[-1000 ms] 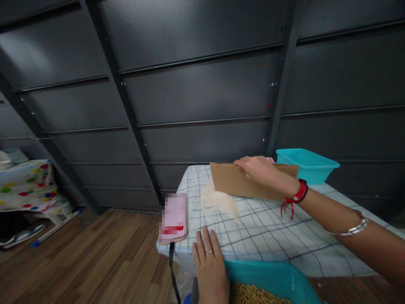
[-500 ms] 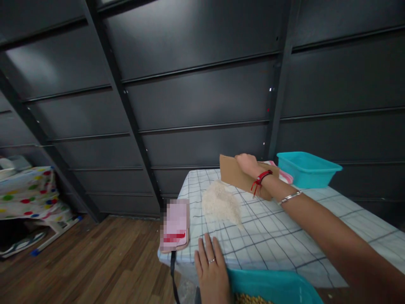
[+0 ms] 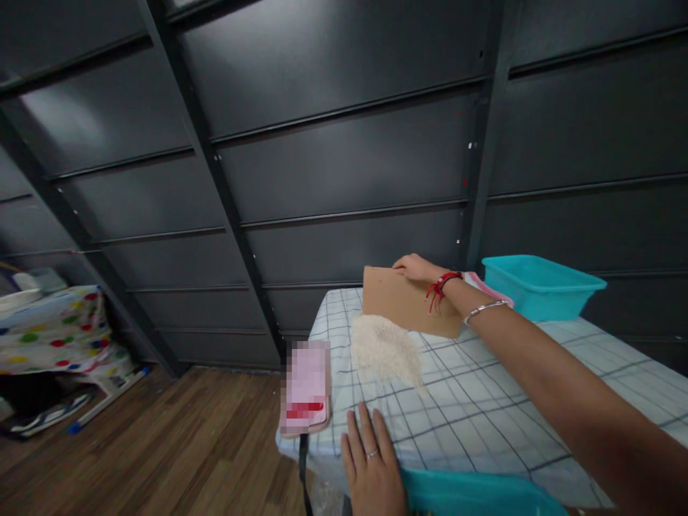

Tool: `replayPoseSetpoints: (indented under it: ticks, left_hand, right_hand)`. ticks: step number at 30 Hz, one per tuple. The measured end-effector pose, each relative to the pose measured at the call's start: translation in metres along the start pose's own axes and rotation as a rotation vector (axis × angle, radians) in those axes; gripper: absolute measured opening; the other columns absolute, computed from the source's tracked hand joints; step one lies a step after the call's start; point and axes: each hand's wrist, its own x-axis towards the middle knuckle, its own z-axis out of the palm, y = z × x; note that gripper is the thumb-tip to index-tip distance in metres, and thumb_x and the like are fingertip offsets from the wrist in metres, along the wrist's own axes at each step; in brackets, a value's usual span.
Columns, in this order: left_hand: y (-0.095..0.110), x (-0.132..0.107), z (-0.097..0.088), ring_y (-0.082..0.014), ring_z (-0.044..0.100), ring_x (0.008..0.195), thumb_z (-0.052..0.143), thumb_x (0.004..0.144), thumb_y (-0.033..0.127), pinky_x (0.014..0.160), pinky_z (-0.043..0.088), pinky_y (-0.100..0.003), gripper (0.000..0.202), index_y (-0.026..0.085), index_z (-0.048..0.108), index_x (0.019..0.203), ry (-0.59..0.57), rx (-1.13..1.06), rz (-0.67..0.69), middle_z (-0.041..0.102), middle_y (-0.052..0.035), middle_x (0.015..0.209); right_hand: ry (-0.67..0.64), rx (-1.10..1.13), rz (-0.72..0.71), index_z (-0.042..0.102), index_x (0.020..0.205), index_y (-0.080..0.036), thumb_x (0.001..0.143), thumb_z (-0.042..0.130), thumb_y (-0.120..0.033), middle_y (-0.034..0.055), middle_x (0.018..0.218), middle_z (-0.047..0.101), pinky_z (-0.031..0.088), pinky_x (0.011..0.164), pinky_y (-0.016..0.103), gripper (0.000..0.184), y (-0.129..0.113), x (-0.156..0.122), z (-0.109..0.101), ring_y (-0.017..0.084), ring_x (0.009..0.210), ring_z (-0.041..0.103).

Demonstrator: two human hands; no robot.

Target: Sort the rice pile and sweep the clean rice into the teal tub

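My right hand (image 3: 419, 268) reaches across the table and grips the top edge of a flat piece of cardboard (image 3: 411, 301). The cardboard stands on its long edge along the far side of a pile of rice-like white grains (image 3: 387, 349). Whether it presses into the grains I cannot tell. My left hand (image 3: 372, 459) lies flat at the table's near edge, fingers stretched out and holding nothing. Close beside it, at the bottom of the view, is a teal basin (image 3: 478, 491), mostly cut off by the frame.
A checked cloth covers the table (image 3: 473, 408). Farther right stands another teal basin (image 3: 542, 290), with a pink-and-white cloth (image 3: 489, 290) near it. A pink phone-like item (image 3: 306, 387) with a black strap lies at the left edge. A dark panelled wall (image 3: 344, 172) rises behind.
My right hand has moved the cardboard leftward, behind the grain pile, and it shows more of its broad face. The left hand stays flat at the near edge. The view has shifted slightly.
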Motion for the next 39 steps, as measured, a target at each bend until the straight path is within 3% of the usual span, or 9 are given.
replayPoseSetpoints:
  ticks: [3,6,11,15,21,27,33,39]
  left_hand:
    - [0.0,0.0,-0.001,-0.0331,0.051,0.119,0.049,0.076,0.005,0.096,0.044,-0.052,0.047,0.015,0.059,0.121,-0.014,-0.028,-0.008,0.057,-0.0178,0.128]
    - [-0.001,0.002,-0.005,-0.033,0.052,0.118,0.047,0.076,0.004,0.094,0.046,-0.051,0.048,0.014,0.059,0.121,-0.001,-0.012,-0.003,0.059,-0.0175,0.126]
    - [0.0,0.002,-0.007,-0.0344,0.051,0.119,0.046,0.075,0.002,0.094,0.046,-0.053,0.049,0.012,0.058,0.122,-0.013,0.002,0.007,0.058,-0.0181,0.127]
    - [0.006,-0.002,0.002,-0.0357,0.045,0.124,0.044,0.074,0.001,0.099,0.039,-0.058,0.052,0.011,0.057,0.122,-0.004,-0.054,-0.065,0.053,-0.0194,0.132]
    - [0.01,-0.005,0.01,-0.0353,0.037,0.13,0.045,0.071,0.001,0.103,0.034,-0.057,0.053,0.012,0.059,0.121,0.011,-0.13,-0.125,0.052,-0.0179,0.134]
    - [0.007,-0.003,0.006,-0.0353,0.043,0.126,0.047,0.071,0.002,0.101,0.037,-0.056,0.051,0.012,0.061,0.119,0.011,-0.113,-0.126,0.055,-0.0176,0.131]
    - [0.001,0.0,-0.007,-0.0356,0.048,0.122,0.047,0.076,0.005,0.097,0.041,-0.056,0.049,0.013,0.057,0.123,-0.039,-0.046,-0.017,0.055,-0.0184,0.131]
    - [0.003,-0.002,0.001,-0.035,0.044,0.125,0.045,0.075,0.004,0.099,0.039,-0.056,0.049,0.012,0.057,0.123,-0.022,-0.042,-0.057,0.053,-0.0191,0.133]
  right_hand:
    - [0.008,-0.023,-0.072,0.062,0.102,-0.015,0.092,0.05,-0.026,0.0076,0.102,0.064,0.048,0.075,0.033,0.02,-0.002,-0.004,-0.007,0.017,0.086,0.06]
    - [0.052,-0.071,-0.136,0.067,0.094,-0.015,0.09,0.043,-0.015,0.0092,0.097,0.068,0.042,0.071,0.027,0.024,-0.011,-0.017,-0.016,0.017,0.085,0.061]
    - [0.106,-0.159,-0.223,0.067,0.095,-0.017,0.084,0.044,-0.011,0.0083,0.098,0.069,0.038,0.067,0.028,0.026,-0.029,-0.053,-0.034,0.02,0.085,0.061]
    - [0.217,-0.318,-0.264,0.064,0.101,-0.018,0.08,0.043,-0.006,0.0071,0.092,0.069,0.037,0.062,0.028,0.032,-0.034,-0.085,-0.047,0.018,0.078,0.061]
    - [0.301,-0.403,-0.451,0.065,0.095,-0.017,0.079,0.044,-0.001,0.0072,0.086,0.069,0.041,0.066,0.029,0.031,-0.045,-0.117,-0.03,0.018,0.075,0.061]
    - [0.319,-0.407,-0.417,0.064,0.099,-0.013,0.079,0.045,0.001,0.0102,0.089,0.069,0.04,0.068,0.03,0.031,-0.055,-0.104,-0.006,0.018,0.075,0.062]
    - [0.304,-0.404,-0.292,0.063,0.102,-0.014,0.075,0.046,0.001,0.0083,0.087,0.069,0.038,0.068,0.029,0.035,-0.049,-0.084,-0.018,0.017,0.074,0.06]
    - [0.231,-0.409,-0.238,0.064,0.099,-0.012,0.076,0.047,-0.001,0.0102,0.086,0.069,0.039,0.066,0.029,0.03,-0.053,-0.077,-0.016,0.019,0.075,0.062]
